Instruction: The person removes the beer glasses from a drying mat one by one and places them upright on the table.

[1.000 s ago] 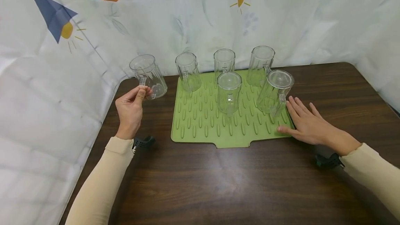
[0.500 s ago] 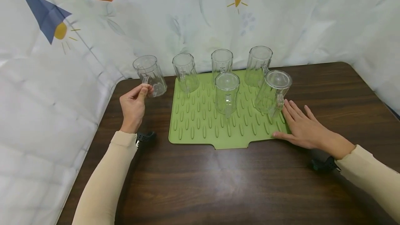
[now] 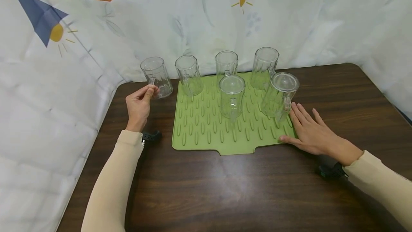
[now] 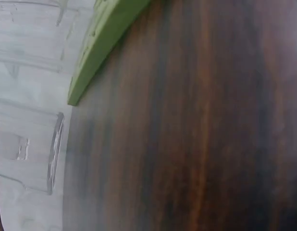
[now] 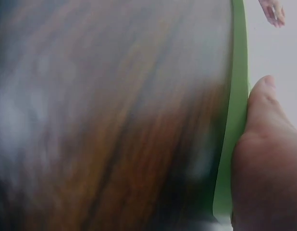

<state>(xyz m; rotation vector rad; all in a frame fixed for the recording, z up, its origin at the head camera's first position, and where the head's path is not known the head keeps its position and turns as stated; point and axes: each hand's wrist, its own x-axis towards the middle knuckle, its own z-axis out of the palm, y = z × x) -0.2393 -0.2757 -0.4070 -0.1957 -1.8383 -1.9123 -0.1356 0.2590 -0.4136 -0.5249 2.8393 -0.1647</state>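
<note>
A clear glass mug (image 3: 157, 80) stands at the table's back left, mouth up and tilted slightly left in the head view. My left hand (image 3: 139, 106) pinches its handle between thumb and fingers. In the left wrist view the same mug (image 4: 23, 149) shows at the left edge, near the corner of the green drying mat (image 4: 103, 53). My right hand (image 3: 310, 131) lies flat with straight fingers over the mat's right edge, fingertips close to an upside-down glass mug (image 3: 278, 97). In the right wrist view, the thumb rests along the green mat edge (image 5: 239, 62).
On the mat (image 3: 199, 142) stand another upside-down mug (image 3: 232, 97) and three mouth-up mugs along the back, including a left one (image 3: 190, 76) and a right one (image 3: 264, 69). The dark wooden table (image 3: 199, 189) meets a printed white curtain (image 3: 145, 17) behind.
My left hand has carried its mug a little right, nearer the mat and the back-left mug. The right hand stays at the mat's edge. The whole head view has shifted slightly.
</note>
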